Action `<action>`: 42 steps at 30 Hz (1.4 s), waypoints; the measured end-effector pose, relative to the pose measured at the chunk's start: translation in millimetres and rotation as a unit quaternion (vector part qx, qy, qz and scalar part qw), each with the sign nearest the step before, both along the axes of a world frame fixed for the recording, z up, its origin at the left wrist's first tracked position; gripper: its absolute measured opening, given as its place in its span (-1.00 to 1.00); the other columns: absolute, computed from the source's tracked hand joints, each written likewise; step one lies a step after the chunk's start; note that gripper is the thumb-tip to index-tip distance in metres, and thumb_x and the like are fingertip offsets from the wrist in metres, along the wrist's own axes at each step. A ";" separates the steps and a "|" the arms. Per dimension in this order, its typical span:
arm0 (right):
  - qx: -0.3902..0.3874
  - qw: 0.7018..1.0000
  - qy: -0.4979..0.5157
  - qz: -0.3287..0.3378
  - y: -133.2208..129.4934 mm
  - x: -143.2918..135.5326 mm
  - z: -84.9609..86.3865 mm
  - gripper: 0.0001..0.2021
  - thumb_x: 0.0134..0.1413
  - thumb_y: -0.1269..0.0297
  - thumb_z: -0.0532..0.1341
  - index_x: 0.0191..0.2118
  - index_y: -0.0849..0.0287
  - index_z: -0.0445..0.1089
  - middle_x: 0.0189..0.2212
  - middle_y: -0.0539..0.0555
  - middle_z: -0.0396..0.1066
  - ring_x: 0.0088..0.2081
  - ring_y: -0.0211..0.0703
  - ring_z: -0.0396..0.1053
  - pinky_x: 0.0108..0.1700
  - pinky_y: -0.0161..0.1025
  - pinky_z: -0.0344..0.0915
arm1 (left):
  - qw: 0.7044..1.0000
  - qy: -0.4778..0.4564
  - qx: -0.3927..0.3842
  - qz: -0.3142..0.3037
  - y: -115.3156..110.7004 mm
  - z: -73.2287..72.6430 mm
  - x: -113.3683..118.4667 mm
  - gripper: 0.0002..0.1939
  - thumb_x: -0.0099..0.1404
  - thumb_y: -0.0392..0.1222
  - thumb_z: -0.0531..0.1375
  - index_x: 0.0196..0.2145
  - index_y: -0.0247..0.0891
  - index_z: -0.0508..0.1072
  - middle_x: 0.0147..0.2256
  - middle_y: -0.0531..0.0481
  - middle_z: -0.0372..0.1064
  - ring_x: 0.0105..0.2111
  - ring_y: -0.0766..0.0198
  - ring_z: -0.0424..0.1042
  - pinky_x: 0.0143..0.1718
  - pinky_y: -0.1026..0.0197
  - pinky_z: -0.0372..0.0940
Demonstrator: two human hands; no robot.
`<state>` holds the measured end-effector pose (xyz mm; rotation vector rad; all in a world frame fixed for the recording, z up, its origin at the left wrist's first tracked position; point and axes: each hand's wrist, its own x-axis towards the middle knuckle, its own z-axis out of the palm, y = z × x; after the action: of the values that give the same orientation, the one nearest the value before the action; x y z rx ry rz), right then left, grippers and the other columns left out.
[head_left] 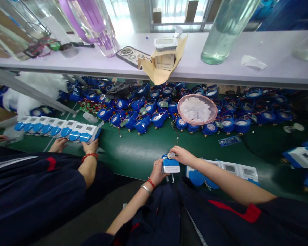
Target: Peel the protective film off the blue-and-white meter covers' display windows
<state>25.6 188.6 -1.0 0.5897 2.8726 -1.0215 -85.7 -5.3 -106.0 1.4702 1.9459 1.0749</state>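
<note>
Near the table's front edge, my left hand (157, 172) is wrapped round a blue and white meter (171, 166), holding it from its left side. My right hand (181, 155) pinches a small translucent cap (172, 155) at the meter's brass end (169, 156). Under my right forearm stands a row of white and blue meters (230, 167). Beyond my hands, a pink bowl (215, 118) full of translucent caps (195, 108) rests beside many blue meters (157, 118).
To the left, a co-worker's hands (90, 147) touch a row of white and blue meters (72, 130). A shelf (190, 65) spans the back, bearing bottles, a phone (133, 56) and an opened carton (160, 73). More meters (304, 156) stand at far right.
</note>
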 end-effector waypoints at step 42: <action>0.178 0.953 -0.143 -0.200 251.4 -49.3 13.0 -0.60 -0.09 0.39 0.27 -0.05 0.32 0.40 -0.12 0.39 0.42 -0.10 0.01 0.38 -0.11 -0.18 0.21 | 0.875 -0.418 -0.142 0.202 46.6 -12.5 -72.3 -0.39 0.00 0.09 0.31 -0.05 -0.28 0.38 -0.19 -0.16 0.47 -0.19 0.02 0.45 -0.16 0.06 0.35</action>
<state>-23.8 439.9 11.9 1.2681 2.7390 -0.3830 -158.0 41.3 -118.5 0.3115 1.6584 1.2425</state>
